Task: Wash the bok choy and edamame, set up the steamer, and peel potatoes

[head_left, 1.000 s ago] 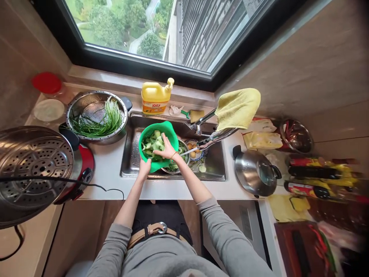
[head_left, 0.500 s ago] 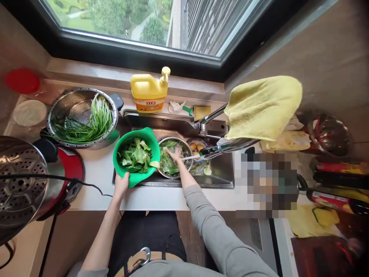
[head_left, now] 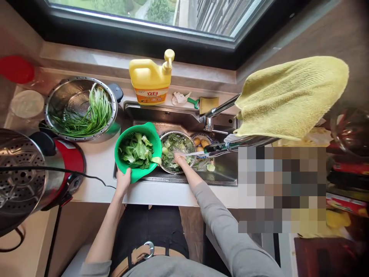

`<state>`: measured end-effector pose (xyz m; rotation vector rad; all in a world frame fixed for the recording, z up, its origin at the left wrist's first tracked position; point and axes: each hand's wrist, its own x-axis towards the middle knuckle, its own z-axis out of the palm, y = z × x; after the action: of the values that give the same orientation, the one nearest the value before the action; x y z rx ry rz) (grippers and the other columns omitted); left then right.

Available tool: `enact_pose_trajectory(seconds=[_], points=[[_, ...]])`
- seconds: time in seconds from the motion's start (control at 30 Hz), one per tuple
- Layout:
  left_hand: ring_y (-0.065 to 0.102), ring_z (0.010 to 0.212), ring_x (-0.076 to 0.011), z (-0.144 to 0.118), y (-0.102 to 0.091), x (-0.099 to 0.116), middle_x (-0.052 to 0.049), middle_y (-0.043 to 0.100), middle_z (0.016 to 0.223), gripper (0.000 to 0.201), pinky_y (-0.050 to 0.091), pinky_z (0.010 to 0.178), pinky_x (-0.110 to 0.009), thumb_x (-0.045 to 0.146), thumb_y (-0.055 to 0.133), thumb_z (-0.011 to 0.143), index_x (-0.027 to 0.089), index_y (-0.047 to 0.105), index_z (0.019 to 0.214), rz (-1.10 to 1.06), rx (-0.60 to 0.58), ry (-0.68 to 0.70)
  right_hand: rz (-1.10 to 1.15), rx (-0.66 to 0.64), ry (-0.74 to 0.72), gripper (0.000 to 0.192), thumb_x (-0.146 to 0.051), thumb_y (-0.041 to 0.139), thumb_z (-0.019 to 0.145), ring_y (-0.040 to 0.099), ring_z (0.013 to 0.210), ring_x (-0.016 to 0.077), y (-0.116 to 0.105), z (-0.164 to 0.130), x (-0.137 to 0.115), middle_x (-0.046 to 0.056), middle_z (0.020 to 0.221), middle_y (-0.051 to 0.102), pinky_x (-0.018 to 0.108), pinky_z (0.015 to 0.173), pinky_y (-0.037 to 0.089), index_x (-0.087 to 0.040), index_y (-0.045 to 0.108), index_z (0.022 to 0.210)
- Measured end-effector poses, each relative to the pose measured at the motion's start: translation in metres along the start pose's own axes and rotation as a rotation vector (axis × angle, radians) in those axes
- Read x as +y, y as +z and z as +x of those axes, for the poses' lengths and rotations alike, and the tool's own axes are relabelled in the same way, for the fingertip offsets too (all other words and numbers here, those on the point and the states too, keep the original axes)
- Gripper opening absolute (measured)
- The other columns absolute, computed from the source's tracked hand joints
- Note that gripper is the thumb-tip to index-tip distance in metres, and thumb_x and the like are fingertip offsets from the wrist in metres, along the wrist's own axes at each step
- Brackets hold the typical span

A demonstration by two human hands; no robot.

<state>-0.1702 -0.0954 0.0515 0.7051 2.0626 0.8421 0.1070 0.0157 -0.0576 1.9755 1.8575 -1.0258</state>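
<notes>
Head view: rinsing, by the look of it; right hand (head_left: 179, 157) down in metal bowl (head_left: 176, 172), left hand (head_left: 123, 179) on green colander (head_left: 150, 129).
Right fingers hidden in the bowl's water, can't tell if spread or closed; one bowl. Left hand clamped on the rim of the colander (one), just left of bowl; leafy greens (head_left: 138, 152) heaped inside, uncountable. Soaking greens (head_left: 174, 142) in bowl, uncountable too. Next move, my judgement: lifting greens out would need fingers closed round them and a steady, level colander. Right of bowl: one dish (head_left: 209, 138) with at least two round yellowish things (head_left: 203, 143); one faucet (head_left: 245, 143), running toward bowl. Behind bowl: one soap jug (head_left: 151, 82), one sponge (head_left: 209, 105). Well left of bowl: one pot (head_left: 69, 96), one bunch of scallions (head_left: 100, 109) inside.
</notes>
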Motion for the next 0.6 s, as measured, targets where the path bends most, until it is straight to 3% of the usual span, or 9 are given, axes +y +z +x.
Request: enact_pose_trajectory(seconds=[0.1,0.17,0.23,0.3,0.4,0.5,0.6], points=[[0.056,0.123,-0.0241,-0.005,0.006,0.013,-0.011,0.056,0.137,0.077,0.042,0.107,-0.038,0.024,0.052,0.079,0.017,0.026,0.151,0.068,-0.043,0.043,-0.009,-0.057,0.029,0.032,-0.021,0.065,0.079,0.064,0.105,0.0256,-0.026,-0.022,-0.009,0.011,0.113,0.069,0.042,0.095,0.050,-0.018,0.067,0.111],[0.057,0.122,-0.0257,-0.012,0.013,0.025,-0.012,0.053,0.141,0.085,0.044,0.105,-0.041,0.022,0.050,0.080,0.018,0.012,0.155,0.121,-0.096,0.068,0.046,0.050,-0.047,0.034,-0.021,0.051,0.089,0.060,0.114,0.0243,-0.045,-0.044,-0.025,0.011,0.122,0.065,0.041,0.101,0.046,-0.018,0.063,0.120],[0.059,0.120,-0.0276,-0.021,0.024,0.037,-0.014,0.050,0.145,0.089,0.045,0.103,-0.044,0.020,0.048,0.081,0.018,0.001,0.156,0.177,-0.155,0.089,0.130,0.249,-0.247,0.040,-0.030,0.042,0.094,0.051,0.125,0.0248,-0.061,-0.063,-0.050,0.011,0.132,0.058,0.042,0.108,0.039,-0.019,0.057,0.130],[0.059,0.121,-0.0288,-0.032,0.037,0.048,-0.016,0.043,0.149,0.090,0.045,0.102,-0.044,0.018,0.047,0.082,0.017,-0.004,0.156,0.211,-0.211,0.138,0.106,0.330,-0.425,0.062,-0.046,0.056,0.087,0.033,0.140,0.0300,-0.071,-0.072,-0.078,0.011,0.149,0.041,0.049,0.114,0.029,-0.022,0.044,0.143],[0.044,0.136,-0.0293,-0.046,0.060,0.057,-0.017,0.026,0.158,0.090,0.039,0.109,-0.042,0.014,0.046,0.081,0.014,-0.005,0.156,0.184,-0.244,0.278,-0.055,0.235,-0.463,0.096,-0.054,0.076,0.066,0.015,0.144,0.0434,-0.074,-0.064,-0.112,0.019,0.156,0.025,0.067,0.110,0.019,-0.018,0.038,0.146],[0.020,0.147,-0.0296,-0.050,0.080,0.060,-0.015,0.017,0.161,0.090,0.032,0.115,-0.042,0.010,0.047,0.079,0.013,0.001,0.156,0.157,-0.233,0.382,-0.184,0.178,-0.409,0.088,-0.045,0.077,0.068,0.015,0.143,0.0448,-0.069,-0.049,-0.119,0.023,0.153,0.030,0.064,0.106,0.029,-0.014,0.042,0.143],[0.021,0.146,-0.0346,-0.047,0.089,0.063,-0.021,0.013,0.160,0.088,0.037,0.109,-0.046,0.007,0.047,0.079,0.014,0.005,0.156,0.243,-0.241,0.392,-0.236,0.190,-0.390,0.065,-0.032,0.069,0.079,0.025,0.139,0.0401,-0.064,-0.047,-0.099,0.020,0.147,0.042,0.051,0.099,0.042,-0.015,0.049,0.138]])
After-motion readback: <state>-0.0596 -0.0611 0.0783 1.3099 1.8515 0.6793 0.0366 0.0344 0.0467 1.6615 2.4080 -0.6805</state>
